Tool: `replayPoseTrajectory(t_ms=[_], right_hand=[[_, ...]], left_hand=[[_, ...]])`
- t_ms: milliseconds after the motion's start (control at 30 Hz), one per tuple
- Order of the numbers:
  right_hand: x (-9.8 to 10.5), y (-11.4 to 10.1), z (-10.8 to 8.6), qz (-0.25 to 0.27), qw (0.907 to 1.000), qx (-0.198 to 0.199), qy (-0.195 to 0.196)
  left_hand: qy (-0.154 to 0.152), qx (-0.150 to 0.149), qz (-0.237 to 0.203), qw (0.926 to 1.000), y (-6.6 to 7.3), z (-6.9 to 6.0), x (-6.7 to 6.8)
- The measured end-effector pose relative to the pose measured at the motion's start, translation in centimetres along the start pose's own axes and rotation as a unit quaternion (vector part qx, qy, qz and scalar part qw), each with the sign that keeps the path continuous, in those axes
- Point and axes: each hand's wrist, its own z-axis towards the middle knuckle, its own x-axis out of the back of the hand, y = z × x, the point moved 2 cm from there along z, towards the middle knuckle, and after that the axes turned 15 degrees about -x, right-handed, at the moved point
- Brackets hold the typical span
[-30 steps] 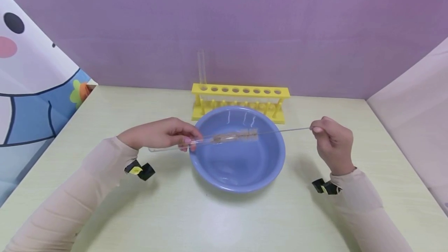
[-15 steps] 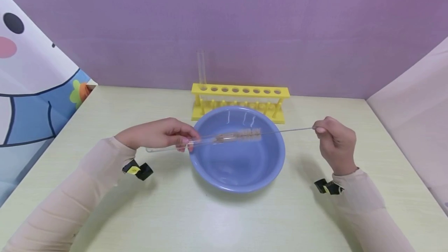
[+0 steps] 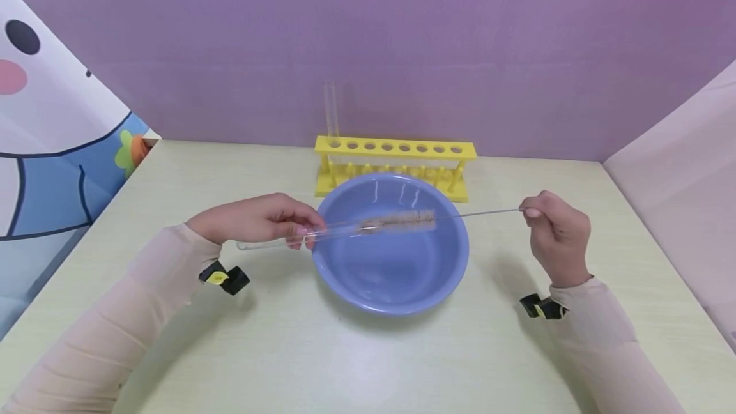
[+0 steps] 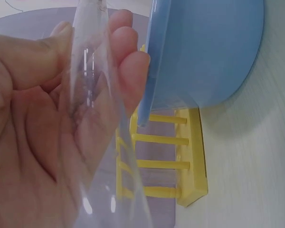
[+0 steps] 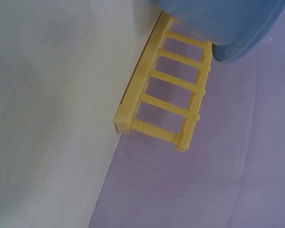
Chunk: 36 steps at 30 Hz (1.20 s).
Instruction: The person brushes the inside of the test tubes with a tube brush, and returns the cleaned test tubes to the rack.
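My left hand [image 3: 261, 219] holds a clear glass test tube [image 3: 342, 230] between thumb and fingers, its rounded end toward the left. In the left wrist view the test tube [image 4: 90, 71] lies across the fingers. My right hand [image 3: 556, 238] pinches the thin wire handle of a test tube brush [image 3: 409, 220]. The brush's pale bristles lie partly within the tube's mouth and partly outside it. Both tube and brush are held nearly level above a blue basin [image 3: 391, 308]. In the right wrist view neither the hand nor the brush shows.
Behind the basin stands a yellow test tube rack [image 3: 397, 145], partly hidden by it. Another clear test tube [image 3: 330, 110] stands upright in the rack's leftmost hole. A purple backdrop [image 3: 368, 37] closes off the back of the pale table [image 3: 368, 369].
My right hand has moved slightly right with the brush, and my left hand slightly left with the tube. More of the bristles now show outside the tube's mouth.
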Motion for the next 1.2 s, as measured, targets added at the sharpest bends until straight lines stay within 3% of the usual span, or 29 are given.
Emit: replayPoseTrajectory(t_ms=[267,433,533,700,800,1000,1200], right_hand=[[0.5,0.3,-0.1,0.0,0.9999,-0.012,0.008],[1.4,0.7,0.0,0.025,0.9976,-0.049,0.041],[1.9,0.8,0.1,0.027,0.9967,-0.063,0.042],[2.3,0.6,0.0,0.003,0.9976,-0.069,0.012],[2.5,0.7,-0.1,-0.024,0.9972,-0.07,-0.007],[2.6,0.5,-0.1,-0.096,0.9913,-0.068,-0.06],[2.2,0.4,-0.3,-0.123,0.9839,-0.082,-0.1]], left_hand=[[0.0,0.006,0.006,1.0,0.0,-0.4,0.2],[0.012,0.02,0.02,0.9995,-0.3,-1.3,0.7],[0.026,0.022,0.026,0.9991,-0.5,-1.9,0.9],[0.047,0.002,0.043,0.9979,-0.6,-2.2,1.1],[0.076,-0.011,0.059,0.9954,-0.5,-2.2,1.2],[0.142,-0.037,0.104,0.9837,0.2,-2.0,1.2],[0.193,-0.044,0.137,0.9706,1.0,-1.4,1.4]])
